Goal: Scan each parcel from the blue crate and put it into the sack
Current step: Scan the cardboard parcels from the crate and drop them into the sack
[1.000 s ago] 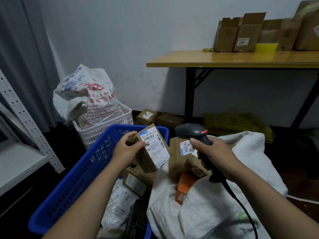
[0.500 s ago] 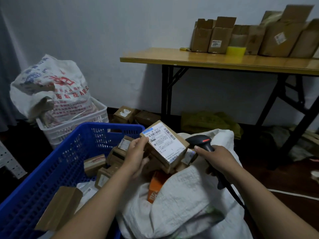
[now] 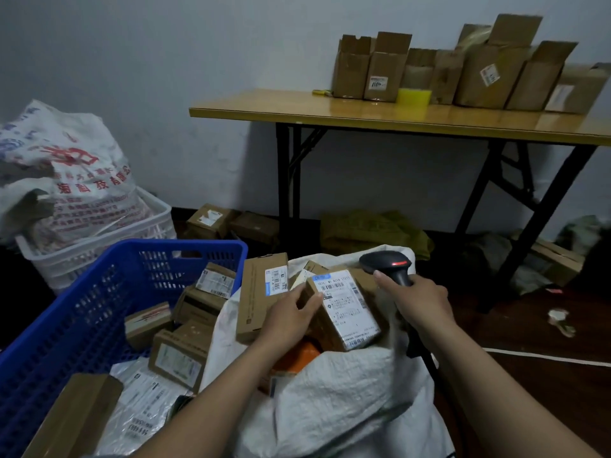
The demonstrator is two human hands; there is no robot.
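The left hand pinches a small brown parcel by its left edge, thumb on top and fingers underneath, so this grip is pressed onto the box. The parcel sits tilted over the open mouth of the white woven sack, its white shipping label facing up. At its lower end it seems to touch the sack's rim, though whether it rests there is unclear.

At 3 o'clock from the parcel, the right hand wraps around the handle of a black barcode scanner, its grip closed on it with the index finger stretched forward. The scanner head shows a red light and sits at about 1 o'clock from the parcel.

Inside the sack, at 9 o'clock from the held parcel, a taller brown box stands upright, and something orange shows below the hand.

The blue crate lies at 9 o'clock from the sack, touching it, with several more labelled boxes and a pale mailer bag inside. At 12 o'clock a wooden desk carries a row of open cartons.
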